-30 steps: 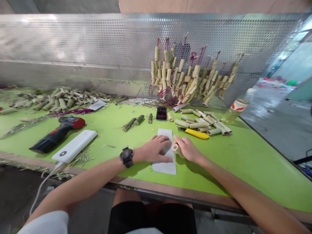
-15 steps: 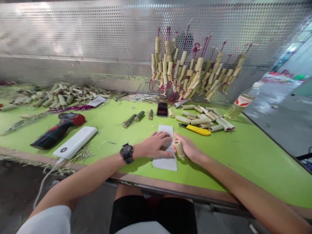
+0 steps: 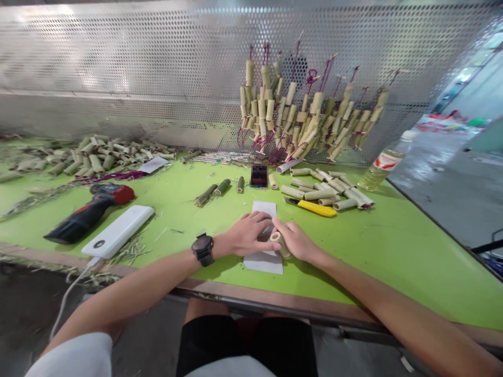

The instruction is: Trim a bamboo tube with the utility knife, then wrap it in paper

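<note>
A short, pale bamboo tube [image 3: 283, 248] is gripped in my right hand [image 3: 295, 240], its hollow end facing up and tilted to the left. The tube is at the right edge of a white sheet [image 3: 263, 265], which looks like paper or sandpaper. Across the sheet lies my left hand [image 3: 251, 233], fingers stretched out and pressing it to the green table. Its thumb reaches to the tube's upper end; whether it touches the tube I cannot tell. Beyond my right hand is a yellow utility knife [image 3: 317, 208] with its blade showing.
Cut bamboo pieces [image 3: 328, 189] lie at right, near an oil bottle [image 3: 381, 166]. Strung bamboo figures [image 3: 291, 112] hang on the perforated metal panel [image 3: 157, 68]. At left are a cordless drill [image 3: 90, 212], a white power bank [image 3: 118, 231] and a bamboo heap [image 3: 94, 154].
My right hand has brought the bamboo tube left, from beside the sheet to its edge, close to my left thumb. My left hand stays flat on the sheet.
</note>
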{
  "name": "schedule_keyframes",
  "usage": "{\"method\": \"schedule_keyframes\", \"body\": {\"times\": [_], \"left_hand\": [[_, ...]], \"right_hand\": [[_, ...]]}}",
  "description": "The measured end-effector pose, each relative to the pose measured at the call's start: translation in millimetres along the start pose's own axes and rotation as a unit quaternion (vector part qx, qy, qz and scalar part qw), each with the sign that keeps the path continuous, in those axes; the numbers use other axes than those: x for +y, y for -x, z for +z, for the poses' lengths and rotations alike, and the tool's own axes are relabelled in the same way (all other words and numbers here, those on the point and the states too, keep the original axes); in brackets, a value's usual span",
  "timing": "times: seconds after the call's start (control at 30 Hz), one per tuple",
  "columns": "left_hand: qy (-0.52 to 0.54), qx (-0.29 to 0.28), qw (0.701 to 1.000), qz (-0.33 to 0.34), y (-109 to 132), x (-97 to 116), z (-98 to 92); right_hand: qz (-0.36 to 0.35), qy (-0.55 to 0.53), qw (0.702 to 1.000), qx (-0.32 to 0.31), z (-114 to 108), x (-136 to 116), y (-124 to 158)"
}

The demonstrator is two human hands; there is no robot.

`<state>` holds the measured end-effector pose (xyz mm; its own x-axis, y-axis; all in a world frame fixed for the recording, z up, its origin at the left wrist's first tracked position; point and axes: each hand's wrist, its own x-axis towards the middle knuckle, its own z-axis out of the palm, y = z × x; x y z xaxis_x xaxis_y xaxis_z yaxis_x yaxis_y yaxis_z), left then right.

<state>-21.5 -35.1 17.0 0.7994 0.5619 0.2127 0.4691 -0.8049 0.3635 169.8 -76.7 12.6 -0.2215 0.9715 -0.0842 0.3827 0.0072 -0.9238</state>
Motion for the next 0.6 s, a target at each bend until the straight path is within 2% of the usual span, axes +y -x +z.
{"method": "schedule_keyframes", "body": {"times": [0.2,0.33,0.43,0.6], "left_hand": [[0.006,0.004,1.000,0.010,0.9,0.3,-2.4],[0.008,0.008,1.000,0.016,0.6,1.9,-3.3],[0.015,0.016,1.000,0.018,-0.8,2.2,-2.0],[0.021,0.021,0.999,0.034,-2.8,2.3,0.0]], "right_hand": [[-0.019,0.030,0.999,0.006,-0.5,-1.5,2.7],[-0.047,0.103,0.992,0.056,-2.9,-0.1,2.5],[-0.078,0.194,0.974,0.092,-4.4,-0.4,2.9],[-0.126,0.316,0.933,0.118,-4.4,-4.3,5.9]]}}
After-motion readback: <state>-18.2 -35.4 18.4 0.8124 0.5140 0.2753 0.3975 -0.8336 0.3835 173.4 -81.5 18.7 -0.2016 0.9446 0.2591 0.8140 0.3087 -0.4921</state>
